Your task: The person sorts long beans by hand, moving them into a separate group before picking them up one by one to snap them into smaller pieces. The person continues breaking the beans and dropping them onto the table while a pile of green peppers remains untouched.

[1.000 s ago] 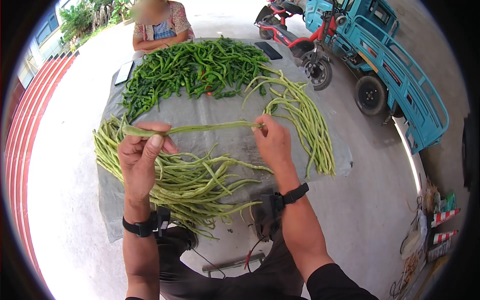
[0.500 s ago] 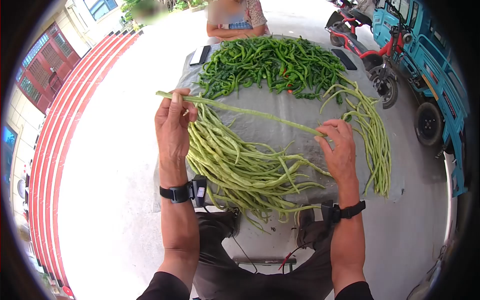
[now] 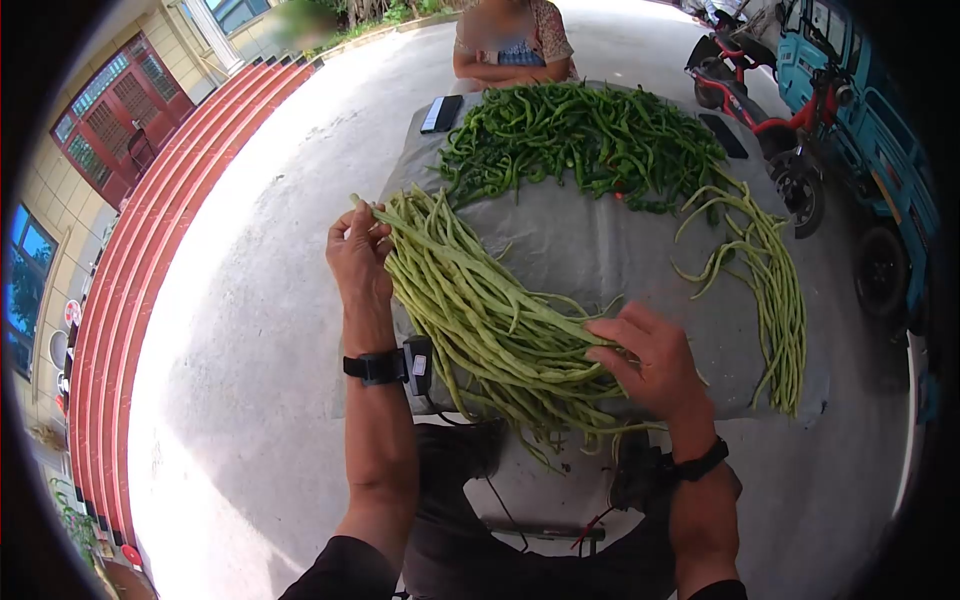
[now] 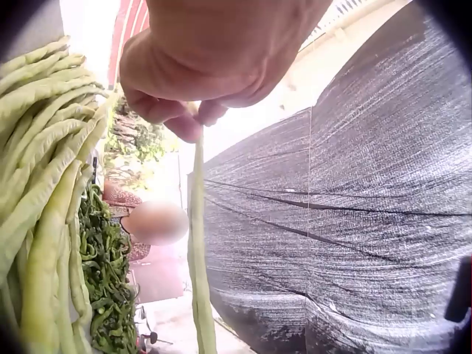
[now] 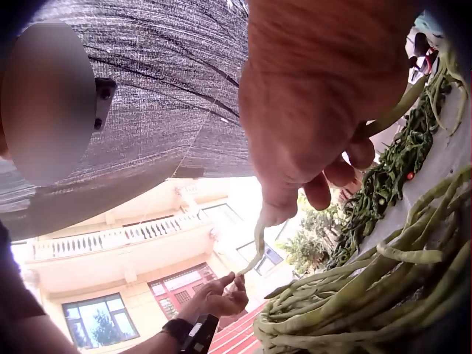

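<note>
While the person sat at the near edge of the grey woven cloth-covered table [image 3: 590, 250], one long pale-green yardlong bean [image 4: 198, 251] ran between both hands, low over the big heap of pale-green long beans [image 3: 480, 310].

- Left hand [image 3: 358, 255], at 10 o'clock of the heap: fingertips pinched together on the bean's far end. Left wrist view showed it dangling straight down from that pinch.
- Right hand [image 3: 645, 360], at 4 o'clock: thumb and curled fingers clamped on the bean's other end [image 5: 258, 243], knuckles just above the heap.
- Bean sat along the heap's top, hard to separate from its neighbours in the head view.

Handling, my read: light, limp, sags under its own weight; snaps if bent sharply. Skin looked dry, not slippery. Best taken near each end, or mid-length to stop the droop.

Also on the table: pile of dark-green chilli peppers [image 3: 585, 135] at 12 o'clock, smaller bundle of long beans [image 3: 770, 290] at 3 o'clock, black phone [image 3: 441, 113] at 11 o'clock. A second person [image 3: 510, 45] sat at the far side.
</note>
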`<state>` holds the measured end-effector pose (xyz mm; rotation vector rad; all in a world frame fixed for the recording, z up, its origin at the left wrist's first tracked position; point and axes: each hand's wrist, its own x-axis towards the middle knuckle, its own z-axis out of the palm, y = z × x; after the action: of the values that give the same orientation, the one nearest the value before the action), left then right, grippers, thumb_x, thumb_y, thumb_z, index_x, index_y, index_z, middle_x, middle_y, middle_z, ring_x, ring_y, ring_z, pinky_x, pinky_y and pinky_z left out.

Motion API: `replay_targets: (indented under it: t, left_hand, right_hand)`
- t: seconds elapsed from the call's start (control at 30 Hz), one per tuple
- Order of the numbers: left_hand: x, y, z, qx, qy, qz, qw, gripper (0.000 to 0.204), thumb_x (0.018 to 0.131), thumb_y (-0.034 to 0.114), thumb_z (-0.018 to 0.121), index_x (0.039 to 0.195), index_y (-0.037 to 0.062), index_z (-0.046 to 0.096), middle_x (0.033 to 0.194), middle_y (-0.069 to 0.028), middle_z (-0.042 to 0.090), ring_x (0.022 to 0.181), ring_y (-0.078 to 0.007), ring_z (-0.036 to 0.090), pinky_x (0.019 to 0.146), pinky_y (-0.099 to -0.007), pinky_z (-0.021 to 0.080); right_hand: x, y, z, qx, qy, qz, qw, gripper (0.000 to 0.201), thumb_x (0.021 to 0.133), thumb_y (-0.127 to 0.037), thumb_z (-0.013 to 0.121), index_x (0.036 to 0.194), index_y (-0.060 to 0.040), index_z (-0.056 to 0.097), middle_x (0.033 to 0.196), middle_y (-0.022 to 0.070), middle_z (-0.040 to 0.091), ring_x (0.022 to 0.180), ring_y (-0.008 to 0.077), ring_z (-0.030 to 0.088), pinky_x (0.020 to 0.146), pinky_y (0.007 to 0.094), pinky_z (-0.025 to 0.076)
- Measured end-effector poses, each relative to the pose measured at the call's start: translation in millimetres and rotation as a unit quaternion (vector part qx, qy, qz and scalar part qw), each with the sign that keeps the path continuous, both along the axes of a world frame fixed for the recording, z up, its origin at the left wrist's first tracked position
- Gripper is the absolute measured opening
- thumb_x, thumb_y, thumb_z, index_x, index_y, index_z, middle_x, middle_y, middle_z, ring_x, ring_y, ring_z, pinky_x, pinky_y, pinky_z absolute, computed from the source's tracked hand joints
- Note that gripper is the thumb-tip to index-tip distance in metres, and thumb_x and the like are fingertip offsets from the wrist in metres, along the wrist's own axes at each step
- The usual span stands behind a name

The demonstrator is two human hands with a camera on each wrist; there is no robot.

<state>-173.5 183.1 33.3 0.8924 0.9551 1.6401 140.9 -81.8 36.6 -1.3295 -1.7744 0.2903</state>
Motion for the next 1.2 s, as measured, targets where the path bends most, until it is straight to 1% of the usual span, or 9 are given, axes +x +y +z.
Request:
replay_targets:
  t: [0.1, 0.23, 0.33, 0.37, 0.67, 0.87, 0.97, 1.07, 1.2]
  left_hand:
    - [-0.7, -1.2, 1.9, 0.008, 0.038, 0.016, 0.999, 0.029, 0.103, 0.025, 0.079, 0.117, 0.0070, 0.061, 0.110, -0.0102, 0.078, 0.082, -0.0105, 0.067, 0.065, -0.0239, 0.047]
    - [3.6, 0.3, -0.4, -0.024, 0.086, 0.021, 0.996, 0.038, 0.093, 0.016, 0.086, 0.121, 0.0072, 0.060, 0.106, -0.0069, 0.077, 0.084, -0.0129, 0.069, 0.069, -0.0293, 0.046]
    - [6.0, 5.0, -7.9, -0.040, 0.116, -0.003, 0.992, 0.042, 0.091, 0.015, 0.087, 0.123, 0.0058, 0.060, 0.106, -0.0070, 0.076, 0.086, -0.0145, 0.070, 0.069, -0.0291, 0.048]
    - [4.4, 8.0, -9.6, -0.046, 0.114, -0.029, 0.992, 0.054, 0.090, 0.013, 0.089, 0.128, 0.0036, 0.052, 0.105, -0.0080, 0.074, 0.087, -0.0159, 0.075, 0.064, -0.0276, 0.051]
    - [9.5, -2.5, -8.0, -0.017, 0.186, -0.053, 0.981, 0.056, 0.096, 0.012, 0.082, 0.136, -0.0042, 0.047, 0.117, -0.0203, 0.077, 0.095, -0.0245, 0.078, 0.071, -0.0299, 0.056]
    - [12.2, -12.7, 1.0, -0.034, 0.194, -0.103, 0.975, 0.056, 0.099, 0.013, 0.078, 0.139, -0.0081, 0.044, 0.120, -0.0240, 0.076, 0.094, -0.0259, 0.078, 0.074, -0.0321, 0.059]
    - [17.4, -10.3, -5.5, -0.034, 0.200, -0.113, 0.973, 0.048, 0.100, 0.010, 0.075, 0.133, -0.0069, 0.044, 0.113, -0.0232, 0.076, 0.087, -0.0255, 0.079, 0.066, -0.0310, 0.060]
    - [20.4, -9.6, -10.8, -0.028, 0.198, -0.100, 0.975, 0.057, 0.097, 0.013, 0.080, 0.137, -0.0091, 0.045, 0.112, -0.0217, 0.075, 0.086, -0.0243, 0.076, 0.066, -0.0308, 0.058]
    - [19.1, -7.6, -13.8, -0.043, 0.249, -0.085, 0.964, 0.056, 0.096, 0.013, 0.082, 0.135, -0.0075, 0.048, 0.102, -0.0193, 0.074, 0.084, -0.0228, 0.076, 0.063, -0.0299, 0.057]
  right_hand:
    - [-10.9, -0.5, 2.1, 0.022, -0.022, 0.024, 0.999, 0.023, 0.091, -0.013, 0.080, 0.114, -0.0073, 0.077, 0.088, 0.0091, 0.062, 0.081, 0.0304, 0.065, 0.070, 0.0413, 0.054]
    - [-19.7, 2.1, 1.2, 0.041, -0.051, 0.033, 0.997, 0.023, 0.091, -0.010, 0.077, 0.114, -0.0075, 0.077, 0.092, 0.0081, 0.063, 0.085, 0.0304, 0.065, 0.072, 0.0416, 0.055]
    - [-24.2, 4.9, -0.9, 0.056, -0.053, 0.026, 0.997, 0.022, 0.090, -0.009, 0.077, 0.112, -0.0077, 0.077, 0.092, 0.0084, 0.063, 0.085, 0.0305, 0.065, 0.072, 0.0415, 0.055]
    - [-25.7, 6.7, -2.4, 0.064, -0.049, 0.023, 0.996, 0.022, 0.090, -0.009, 0.078, 0.112, -0.0077, 0.076, 0.092, 0.0084, 0.063, 0.085, 0.0304, 0.065, 0.072, 0.0414, 0.055]
    - [-38.9, 14.9, -4.8, 0.084, 0.032, 0.010, 0.996, 0.017, 0.091, -0.002, 0.077, 0.108, -0.0053, 0.075, 0.093, 0.0096, 0.063, 0.086, 0.0299, 0.064, 0.073, 0.0401, 0.053]
    - [-49.3, 17.5, -7.2, 0.078, 0.090, -0.028, 0.993, 0.019, 0.091, 0.001, 0.076, 0.109, -0.0035, 0.074, 0.094, 0.0095, 0.063, 0.086, 0.0300, 0.063, 0.073, 0.0405, 0.052]
    - [-51.8, 24.2, -10.5, 0.091, 0.085, -0.042, 0.991, 0.020, 0.091, 0.001, 0.076, 0.110, -0.0035, 0.075, 0.095, 0.0097, 0.063, 0.085, 0.0307, 0.063, 0.074, 0.0414, 0.052]
    - [-52.8, 30.8, -17.4, 0.082, 0.057, -0.049, 0.994, 0.020, 0.091, 0.000, 0.077, 0.111, -0.0039, 0.075, 0.095, 0.0101, 0.063, 0.086, 0.0315, 0.062, 0.076, 0.0428, 0.052]
    - [-58.1, 36.5, -22.0, 0.073, 0.035, -0.049, 0.995, 0.021, 0.092, -0.003, 0.077, 0.113, -0.0046, 0.075, 0.095, 0.0107, 0.063, 0.089, 0.0323, 0.063, 0.077, 0.0448, 0.052]
